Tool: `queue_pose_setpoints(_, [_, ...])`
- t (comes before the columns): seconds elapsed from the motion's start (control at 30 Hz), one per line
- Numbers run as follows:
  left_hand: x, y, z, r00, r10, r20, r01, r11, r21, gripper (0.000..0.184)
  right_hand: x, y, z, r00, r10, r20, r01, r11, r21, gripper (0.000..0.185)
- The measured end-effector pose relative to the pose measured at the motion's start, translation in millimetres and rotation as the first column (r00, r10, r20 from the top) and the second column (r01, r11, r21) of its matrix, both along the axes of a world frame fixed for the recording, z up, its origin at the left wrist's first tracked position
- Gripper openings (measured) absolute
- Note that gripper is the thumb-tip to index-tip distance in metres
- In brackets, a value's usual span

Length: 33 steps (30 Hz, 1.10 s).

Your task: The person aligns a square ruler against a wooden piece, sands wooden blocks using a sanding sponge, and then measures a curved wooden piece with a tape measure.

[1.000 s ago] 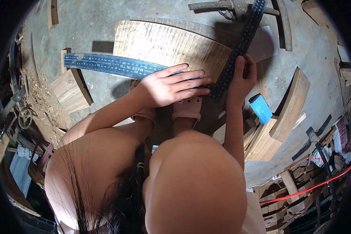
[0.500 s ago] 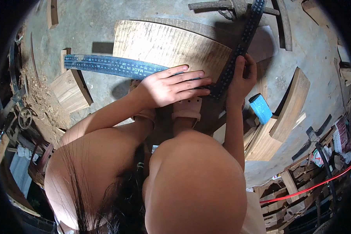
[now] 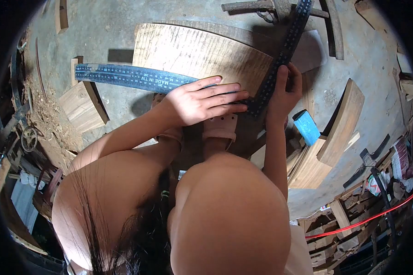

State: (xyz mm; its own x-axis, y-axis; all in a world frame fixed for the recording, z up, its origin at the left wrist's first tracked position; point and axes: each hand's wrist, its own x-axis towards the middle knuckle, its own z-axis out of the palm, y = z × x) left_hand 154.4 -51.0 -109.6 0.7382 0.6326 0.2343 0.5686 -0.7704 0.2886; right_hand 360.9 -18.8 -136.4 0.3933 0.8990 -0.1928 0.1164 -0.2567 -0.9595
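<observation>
For the L-shaped square (image 3: 147,80), expect something thin, stiff and light, perhaps slippery; best taken near its corner. Find it along the near and right edges of the curved wood block (image 3: 183,48), low over the floor (image 3: 103,30). At the left grip (image 3: 192,103), note straight, parted fingers laid over it, with thumb hidden. At the right grip (image 3: 287,98), see a thumb against its outer edge, with half-curled fingers; cannot tell if pinching.

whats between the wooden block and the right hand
The square's dark leg lies between the wooden block and the right hand, in the head view.
</observation>
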Motion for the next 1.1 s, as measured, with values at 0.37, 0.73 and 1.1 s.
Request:
queue_pose_setpoints(0.37, [-1.6, -0.1, -4.0, 1.0, -0.007, 0.022, 0.007, 1.0, -0.008, 0.039, -0.3, 0.1, -0.8, 1.0, -0.003, 0.017, 0.003, 1.0, -0.007, 0.028])
queue_pose_setpoints(0.73, [-2.5, 0.4, -3.0, 0.999, -0.018, -0.043, 0.018, 1.0, -0.002, 0.044, 0.6, -0.3, -1.7, 1.0, 0.004, 0.0, -0.004, 1.0, 0.011, 0.027])
queue_pose_setpoints(1.1, [-1.8, -0.2, -4.7, 1.0, -0.01, -0.024, 0.01, 1.0, 0.006, 0.044, 0.6, -0.2, -3.4, 1.0, -0.005, 0.0, 0.005, 1.0, 0.009, 0.026])
